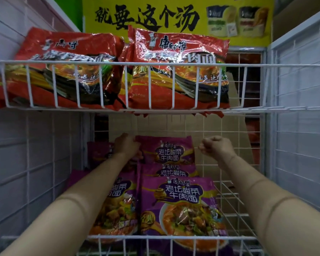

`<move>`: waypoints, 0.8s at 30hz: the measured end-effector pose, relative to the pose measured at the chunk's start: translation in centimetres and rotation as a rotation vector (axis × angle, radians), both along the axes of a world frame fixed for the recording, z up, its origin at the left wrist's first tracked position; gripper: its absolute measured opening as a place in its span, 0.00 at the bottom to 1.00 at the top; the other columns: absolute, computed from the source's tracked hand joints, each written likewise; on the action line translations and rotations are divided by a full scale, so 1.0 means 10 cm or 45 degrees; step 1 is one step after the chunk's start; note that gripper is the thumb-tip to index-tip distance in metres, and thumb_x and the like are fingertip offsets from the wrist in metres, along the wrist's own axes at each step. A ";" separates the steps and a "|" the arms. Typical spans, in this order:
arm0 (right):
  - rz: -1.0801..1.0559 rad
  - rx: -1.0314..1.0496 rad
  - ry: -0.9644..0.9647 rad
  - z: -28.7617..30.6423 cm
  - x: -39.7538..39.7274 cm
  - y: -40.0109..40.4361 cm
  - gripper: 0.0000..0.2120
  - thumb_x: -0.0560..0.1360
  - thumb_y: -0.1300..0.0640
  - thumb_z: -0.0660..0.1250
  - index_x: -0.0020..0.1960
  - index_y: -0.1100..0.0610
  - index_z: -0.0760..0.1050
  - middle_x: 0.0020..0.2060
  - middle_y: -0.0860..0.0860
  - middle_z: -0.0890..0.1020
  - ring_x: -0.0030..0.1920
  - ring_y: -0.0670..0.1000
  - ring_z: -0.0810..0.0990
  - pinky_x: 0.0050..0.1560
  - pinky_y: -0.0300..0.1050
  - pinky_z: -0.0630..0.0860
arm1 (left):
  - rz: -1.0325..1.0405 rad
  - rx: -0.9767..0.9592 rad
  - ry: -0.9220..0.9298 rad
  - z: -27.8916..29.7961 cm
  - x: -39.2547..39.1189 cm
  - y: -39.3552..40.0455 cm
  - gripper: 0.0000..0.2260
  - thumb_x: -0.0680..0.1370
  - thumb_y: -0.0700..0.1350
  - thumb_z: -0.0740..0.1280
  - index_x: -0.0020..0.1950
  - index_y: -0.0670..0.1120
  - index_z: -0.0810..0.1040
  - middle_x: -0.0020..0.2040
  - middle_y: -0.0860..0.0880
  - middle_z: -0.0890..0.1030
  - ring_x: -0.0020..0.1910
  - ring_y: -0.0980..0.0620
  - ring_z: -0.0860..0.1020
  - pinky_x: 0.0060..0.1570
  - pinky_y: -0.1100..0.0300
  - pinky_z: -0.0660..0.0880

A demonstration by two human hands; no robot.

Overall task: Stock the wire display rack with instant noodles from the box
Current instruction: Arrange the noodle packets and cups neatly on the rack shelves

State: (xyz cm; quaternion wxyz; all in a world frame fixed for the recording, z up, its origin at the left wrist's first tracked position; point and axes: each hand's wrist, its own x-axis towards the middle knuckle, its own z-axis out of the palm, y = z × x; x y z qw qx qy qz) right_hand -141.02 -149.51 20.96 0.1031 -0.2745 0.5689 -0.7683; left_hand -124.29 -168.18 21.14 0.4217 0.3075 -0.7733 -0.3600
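Head view: left hand (pixel 127 145) grips the rear purple noodle pack (pixel 166 151), right hand (pixel 217 145) fisted empty; the pack could topple forward if released carelessly.

White wire rack (pixel 266 65): red noodle packs (pixel 179 71) above, purple packs (pixel 179 196) below

yellow banner (pixel 177 19) reading 就要这个汤, purple noodle packs (pixel 179 202) marked 老坛酸菜牛肉面, red packs (pixel 179 71) (glare-blurred) ending 牛肉面
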 end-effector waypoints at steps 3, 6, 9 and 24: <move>0.100 0.112 0.062 -0.01 0.01 0.04 0.08 0.79 0.68 0.59 0.42 0.62 0.72 0.35 0.57 0.76 0.34 0.50 0.75 0.34 0.39 0.74 | -0.098 0.147 -0.046 -0.01 0.00 0.02 0.14 0.79 0.34 0.61 0.64 0.33 0.69 0.25 0.44 0.78 0.19 0.55 0.76 0.23 0.62 0.76; 0.054 0.328 0.221 -0.03 0.09 -0.01 0.06 0.78 0.65 0.60 0.49 0.62 0.76 0.37 0.54 0.77 0.33 0.47 0.70 0.32 0.37 0.66 | -0.130 0.162 -0.035 -0.05 -0.04 0.02 0.17 0.80 0.35 0.60 0.68 0.34 0.65 0.30 0.42 0.77 0.18 0.56 0.75 0.23 0.62 0.76; 0.098 0.386 0.265 -0.06 0.15 -0.06 0.05 0.78 0.64 0.62 0.50 0.63 0.76 0.39 0.56 0.77 0.35 0.49 0.73 0.38 0.40 0.74 | -0.149 0.129 0.005 -0.08 -0.05 0.04 0.15 0.81 0.37 0.60 0.67 0.34 0.68 0.31 0.43 0.76 0.19 0.56 0.76 0.23 0.62 0.75; 0.147 -0.016 -0.113 0.04 0.21 -0.04 0.06 0.75 0.70 0.63 0.41 0.64 0.75 0.34 0.55 0.77 0.31 0.48 0.72 0.26 0.31 0.74 | -0.121 0.146 0.097 -0.05 -0.04 0.04 0.06 0.80 0.35 0.59 0.56 0.41 0.68 0.32 0.41 0.77 0.20 0.53 0.76 0.19 0.63 0.74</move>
